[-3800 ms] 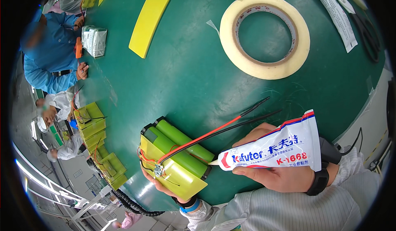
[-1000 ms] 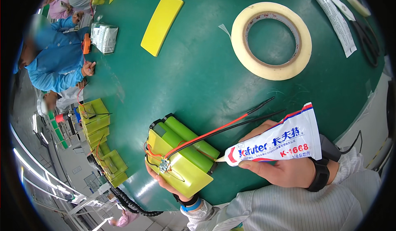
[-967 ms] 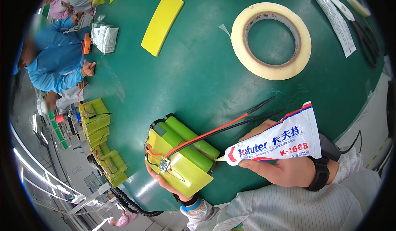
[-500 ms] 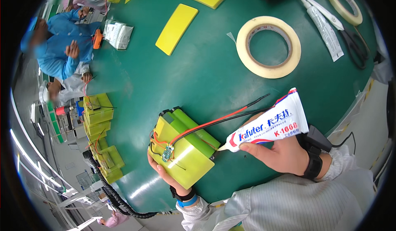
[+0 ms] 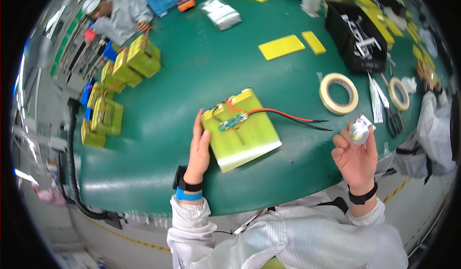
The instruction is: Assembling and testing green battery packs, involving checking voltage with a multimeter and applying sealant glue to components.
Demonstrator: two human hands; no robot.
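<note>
A yellow-green battery pack (image 5: 245, 137) sits on the green table in front of me, a small green circuit board (image 5: 234, 121) on its top face. Red and black wires (image 5: 288, 116) run from it to the right. Against the pack's left side rests my left hand (image 5: 198, 151), its fingers stretched along that edge and the thumb beside them. Off to the right, my right hand (image 5: 356, 156) is raised with its fingers closed round a white glue tube (image 5: 359, 132). The tube is seen nearly end-on, so most of its length is hidden.
Masking tape (image 5: 326, 94), another glue tube (image 5: 376, 101), scissors (image 5: 394, 122) and a black bin (image 5: 353, 60) stand right. Yellow sheets (image 5: 282, 47) lie beyond the pack. Several battery packs (image 5: 108, 115) line the left; co-workers (image 5: 117, 19) sit around the table.
The glue tube has been drawn away from the pack, to the right, in my right hand. The pack has turned, its top face now toward me. My view has swung and widened.
</note>
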